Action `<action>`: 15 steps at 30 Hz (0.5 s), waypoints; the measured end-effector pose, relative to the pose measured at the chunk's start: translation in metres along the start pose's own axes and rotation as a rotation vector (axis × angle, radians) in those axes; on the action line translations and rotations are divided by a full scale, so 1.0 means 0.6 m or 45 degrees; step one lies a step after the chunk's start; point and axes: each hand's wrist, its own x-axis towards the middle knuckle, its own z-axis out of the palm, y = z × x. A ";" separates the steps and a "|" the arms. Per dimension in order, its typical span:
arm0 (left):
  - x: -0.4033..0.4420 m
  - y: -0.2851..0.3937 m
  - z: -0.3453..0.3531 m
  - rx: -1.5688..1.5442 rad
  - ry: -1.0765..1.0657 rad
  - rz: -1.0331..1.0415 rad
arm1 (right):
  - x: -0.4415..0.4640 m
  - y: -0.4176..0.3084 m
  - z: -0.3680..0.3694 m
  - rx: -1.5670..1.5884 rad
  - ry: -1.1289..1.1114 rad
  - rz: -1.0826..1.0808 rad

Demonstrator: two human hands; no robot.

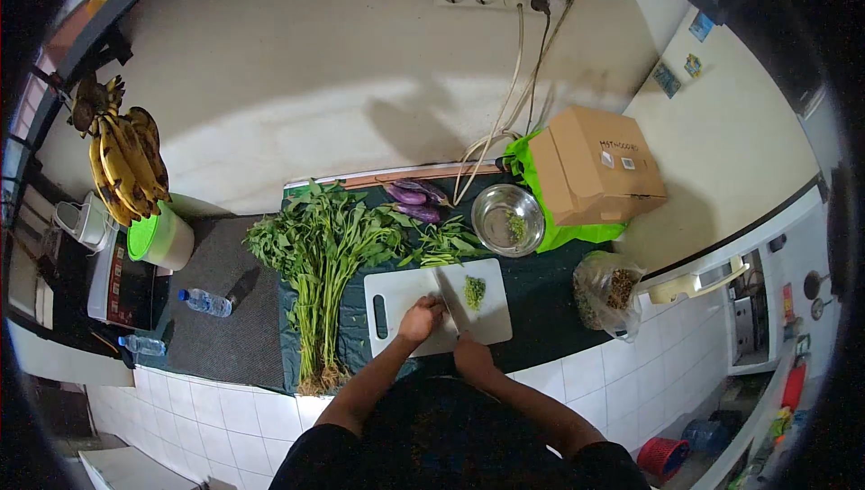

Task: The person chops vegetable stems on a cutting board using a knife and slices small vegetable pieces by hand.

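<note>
My right hand (472, 358) grips a knife (449, 299) by its handle, with the blade pointing away from me over a white cutting board (492, 319). Left of the blade, my left hand (422, 319) has its fingers curled close to the board; whatever they hold is hidden. A small pile of chopped green pieces (475, 293) lies on the board, right of the knife. Behind the board are loose green pods or leaves (446, 242), purple eggplants (414, 202) and a steel bowl (487, 220) with more chopped green pieces (516, 227) in it.
Leafy greens with roots (324, 265) lie left of the board. A cardboard box (595, 166) on a green bag (568, 236) stands at the back right, a plastic bag (605, 292) at the right edge. Bananas (126, 166) hang above a bottle (205, 302) at left.
</note>
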 end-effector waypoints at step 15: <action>0.007 0.007 -0.011 -0.121 -0.039 -0.090 | -0.011 -0.015 -0.010 -0.039 -0.044 -0.011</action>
